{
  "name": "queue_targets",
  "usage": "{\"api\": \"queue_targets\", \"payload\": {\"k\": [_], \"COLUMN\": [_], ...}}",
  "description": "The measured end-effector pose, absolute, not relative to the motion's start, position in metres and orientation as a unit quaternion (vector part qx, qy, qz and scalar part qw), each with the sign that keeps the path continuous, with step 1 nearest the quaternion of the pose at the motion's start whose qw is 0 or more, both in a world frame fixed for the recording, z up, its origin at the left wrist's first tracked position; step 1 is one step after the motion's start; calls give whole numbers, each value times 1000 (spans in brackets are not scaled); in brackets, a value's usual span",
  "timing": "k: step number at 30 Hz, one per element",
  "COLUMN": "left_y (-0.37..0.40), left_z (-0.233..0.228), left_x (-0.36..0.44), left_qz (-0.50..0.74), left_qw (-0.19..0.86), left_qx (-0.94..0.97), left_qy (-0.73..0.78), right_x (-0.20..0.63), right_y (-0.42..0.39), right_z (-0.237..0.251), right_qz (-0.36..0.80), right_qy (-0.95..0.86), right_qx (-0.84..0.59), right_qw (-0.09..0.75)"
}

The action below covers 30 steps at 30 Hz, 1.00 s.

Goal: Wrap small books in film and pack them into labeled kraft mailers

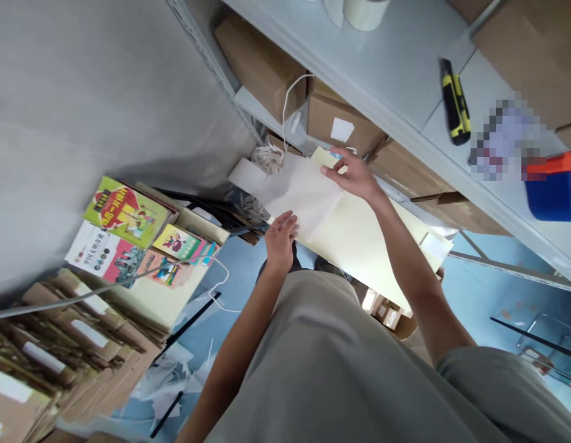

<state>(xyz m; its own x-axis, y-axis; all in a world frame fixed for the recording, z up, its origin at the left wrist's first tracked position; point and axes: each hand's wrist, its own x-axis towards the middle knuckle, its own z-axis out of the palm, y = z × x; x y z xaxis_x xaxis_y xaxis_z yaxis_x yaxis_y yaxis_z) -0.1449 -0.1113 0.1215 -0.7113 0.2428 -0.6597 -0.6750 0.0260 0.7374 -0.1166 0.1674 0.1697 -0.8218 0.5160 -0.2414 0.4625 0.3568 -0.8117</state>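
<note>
A thin white sheet of paper (308, 187) lies slightly bowed over a pale yellow work surface (382, 237). At its upper right edge is my right hand (354, 175), thumb on the paper and the other fingers bent, seemingly gripping that edge. My left hand (280, 241) is at the sheet's lower left edge, fingers loosely bent and somewhat apart, with no object visible in it. Another white piece (248, 177) sticks out past the sheet on the left. A small white label or card (434, 246) is at the surface's right end.
Colourful books (128, 212) lie on a stand at left, above stacked flattened cardboard (77, 338). A shelf (396, 80) at upper right holds a yellow-black box cutter (455, 101) and tape rolls (366, 13). Cardboard boxes (262, 64) sit beneath. Paper scraps (170, 375) litter the blue floor.
</note>
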Motion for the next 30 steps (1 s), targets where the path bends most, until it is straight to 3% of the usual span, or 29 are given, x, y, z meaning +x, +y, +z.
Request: {"api": "queue_targets", "payload": {"k": [6,8,13,20,27,30], "left_y": [-85,-73,-52,-48,-44,-44], "left_z": [105,103,117,162,211,222], "left_x": [-81,-59,-7,14,15,10], "left_qz": [618,608,635,644,659,672], "left_qw": [358,363,289,220,118,104], "left_qx": [-191,-206,-187,32,102,116], "left_qy": [673,676,691,732,735,724], "right_x": [-10,18,61,62,52,52], "right_y": [211,213,199,203,223,223], "right_z": [159,149,134,158,212,218], "right_qz": [440,428,508,625,650,656], "right_qy": [-830,-830,-799,-732,-714,-718], "right_qx": [-289,-298,-312,-250,-149,-120], "right_qw": [-185,-197,-75,100,213,199]}}
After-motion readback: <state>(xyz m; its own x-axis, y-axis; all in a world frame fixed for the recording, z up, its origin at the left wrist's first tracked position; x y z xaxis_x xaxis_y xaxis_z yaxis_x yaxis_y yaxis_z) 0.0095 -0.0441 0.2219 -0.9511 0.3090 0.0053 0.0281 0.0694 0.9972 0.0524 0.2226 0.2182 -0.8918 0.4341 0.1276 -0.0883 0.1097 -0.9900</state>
